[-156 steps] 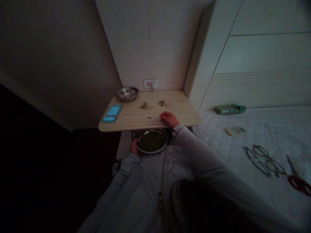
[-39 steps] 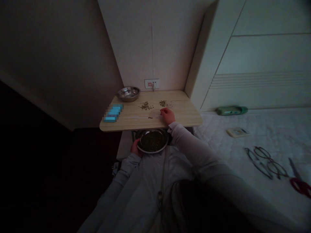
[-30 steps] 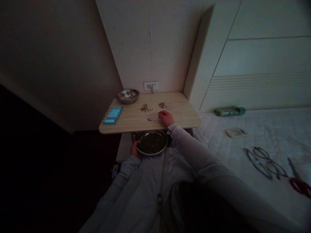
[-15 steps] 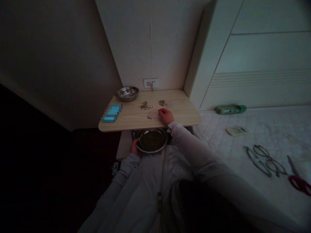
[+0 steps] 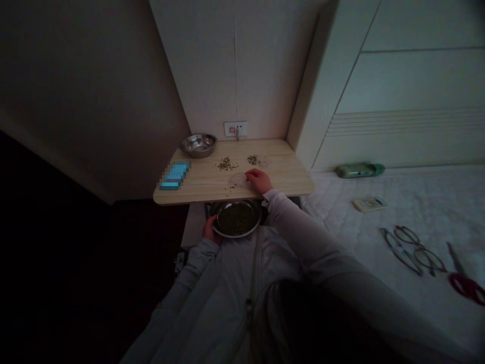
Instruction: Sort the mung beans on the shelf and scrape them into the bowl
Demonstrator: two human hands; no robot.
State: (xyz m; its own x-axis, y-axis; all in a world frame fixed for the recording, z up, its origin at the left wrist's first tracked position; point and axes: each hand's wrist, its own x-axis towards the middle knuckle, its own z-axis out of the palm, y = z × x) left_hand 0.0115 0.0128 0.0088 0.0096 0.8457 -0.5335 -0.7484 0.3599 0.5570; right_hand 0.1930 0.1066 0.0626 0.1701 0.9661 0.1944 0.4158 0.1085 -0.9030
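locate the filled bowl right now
In the head view, the filled bowl is just below centre, by the near edge of the table, held in the left hand.

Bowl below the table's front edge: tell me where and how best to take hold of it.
I'd take the bowl by its left rim, coming from the left, where the left grip is. It sits mouth up, so the round edge offers a lip to pinch; in this view the table crowds its far side. Better keep the dark contents from tipping out.

Single head-camera view from above, forward and steeply down over the nearby tabletop (image 5: 204, 183)
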